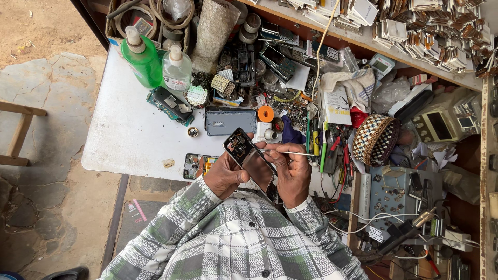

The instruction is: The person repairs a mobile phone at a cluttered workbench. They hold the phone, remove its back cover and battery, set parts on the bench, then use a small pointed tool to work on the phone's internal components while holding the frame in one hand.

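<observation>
- The left hand (224,175) is clenched around the lower part of an opened phone (250,158), which is held tilted above the near edge of the white surface (129,135), its exposed inside facing up.
- The right hand (291,173) pinches thin tweezers (288,152), whose tips touch the phone's upper part.
- Judged risk: the tweezers could slip and scratch the exposed board, since the phone is held in the air with no support under it.
- Judged risk: a small part lifted out could drop into the clutter of tools and scrap to the right and be lost.
- The circuit board (199,165) lies at the surface's near edge, just left of the left hand; a nudge from the forearm could push it off.
- Count: 2 bottles at far left, 1 green bottle (141,59) and 1 clear bottle (177,70); 1 grey phone back cover (231,122); 1 orange tape roll (266,114); 1 woven cap (374,140) at right.
</observation>
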A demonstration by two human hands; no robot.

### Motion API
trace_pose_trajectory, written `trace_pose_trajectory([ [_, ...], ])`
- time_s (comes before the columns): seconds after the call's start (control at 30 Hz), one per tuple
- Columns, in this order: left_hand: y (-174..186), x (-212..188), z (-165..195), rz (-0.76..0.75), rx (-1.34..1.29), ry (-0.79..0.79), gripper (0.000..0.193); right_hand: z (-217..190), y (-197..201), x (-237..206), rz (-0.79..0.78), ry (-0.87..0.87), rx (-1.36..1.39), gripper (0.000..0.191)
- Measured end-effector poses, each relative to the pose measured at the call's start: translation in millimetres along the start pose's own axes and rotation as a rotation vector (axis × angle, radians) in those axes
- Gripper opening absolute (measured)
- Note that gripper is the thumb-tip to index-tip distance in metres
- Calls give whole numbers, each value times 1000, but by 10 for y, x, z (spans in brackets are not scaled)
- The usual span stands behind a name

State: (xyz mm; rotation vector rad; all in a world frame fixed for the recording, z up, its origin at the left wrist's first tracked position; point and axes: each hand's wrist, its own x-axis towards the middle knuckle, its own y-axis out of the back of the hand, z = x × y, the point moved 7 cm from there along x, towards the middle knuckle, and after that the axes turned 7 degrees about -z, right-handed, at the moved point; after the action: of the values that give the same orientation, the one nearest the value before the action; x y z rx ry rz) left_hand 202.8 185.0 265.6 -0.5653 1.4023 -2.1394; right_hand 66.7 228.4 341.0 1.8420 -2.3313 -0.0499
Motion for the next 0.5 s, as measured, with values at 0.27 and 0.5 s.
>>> trace_pose_trajectory([
  [0.27, -32, 13, 10, -4, -67, 32, 114, -32, 52, 3, -17, 9, 107, 17],
  [0.5, -17, -8, 15, 11, -45, 18, 115, 0, 60, -6, -117, 14, 82, 16],
])
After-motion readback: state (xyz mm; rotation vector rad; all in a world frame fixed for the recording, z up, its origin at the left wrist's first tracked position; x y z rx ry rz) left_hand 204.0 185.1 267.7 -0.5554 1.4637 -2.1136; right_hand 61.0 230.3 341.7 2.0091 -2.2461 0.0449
